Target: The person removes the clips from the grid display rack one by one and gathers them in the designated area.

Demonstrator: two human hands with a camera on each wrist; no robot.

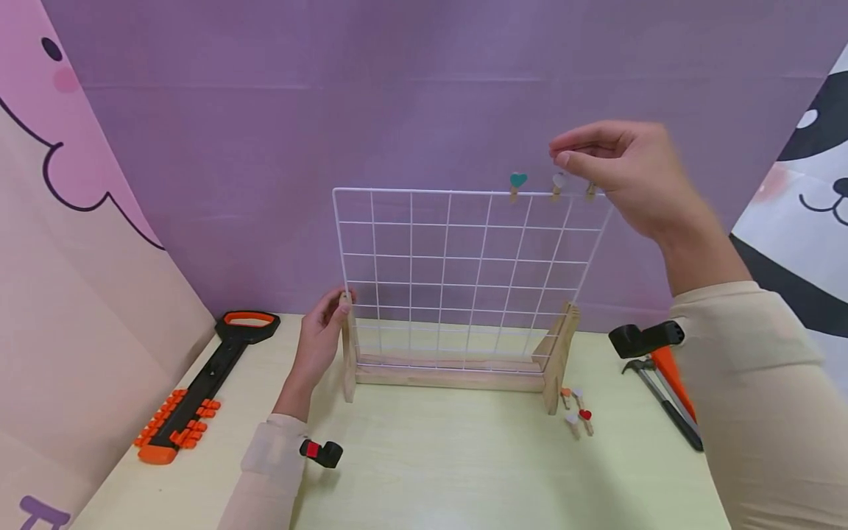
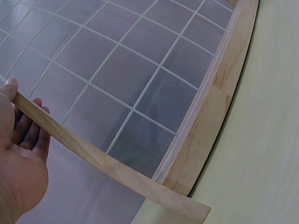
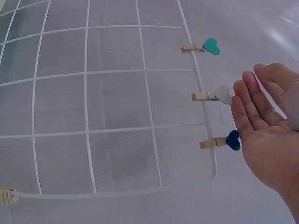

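A white wire grid panel (image 1: 450, 258) stands upright in a wooden stand (image 1: 450, 377). My left hand (image 1: 319, 335) holds the stand's left upright (image 2: 117, 172) near its top, thumb on one side and fingers on the other. Three small wooden clothespins with hearts are clipped along the grid's top edge near the right corner: a teal-heart clothespin (image 3: 198, 47), a white-heart clothespin (image 3: 205, 96) and a dark blue-heart clothespin (image 3: 214, 143). Beside the white and blue hearts is my right hand (image 1: 623, 158), its fingers extended and holding nothing.
Several loose heart clothespins (image 1: 586, 416) lie on the table (image 1: 430, 456) by the stand's right foot. Farther right lie a claw hammer (image 1: 669, 408) and an orange tool (image 1: 672, 375). A black and orange holder (image 1: 218, 375) with orange clips lies left. Purple cloth (image 1: 265, 147) hangs behind.
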